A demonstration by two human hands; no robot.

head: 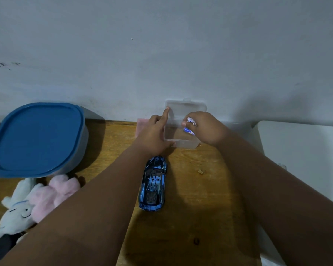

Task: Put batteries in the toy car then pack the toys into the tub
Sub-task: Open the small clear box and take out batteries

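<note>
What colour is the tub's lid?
Blue, a solid mid blue; the tub lid shows best in the head view.

Dim, bluish indoor light. Forearms cast dark shadows on tabletop (pixel 190 169); tub (pixel 37 139) shadows the wall. Wide-angle bending at edges; soft focus, no glare.
</note>
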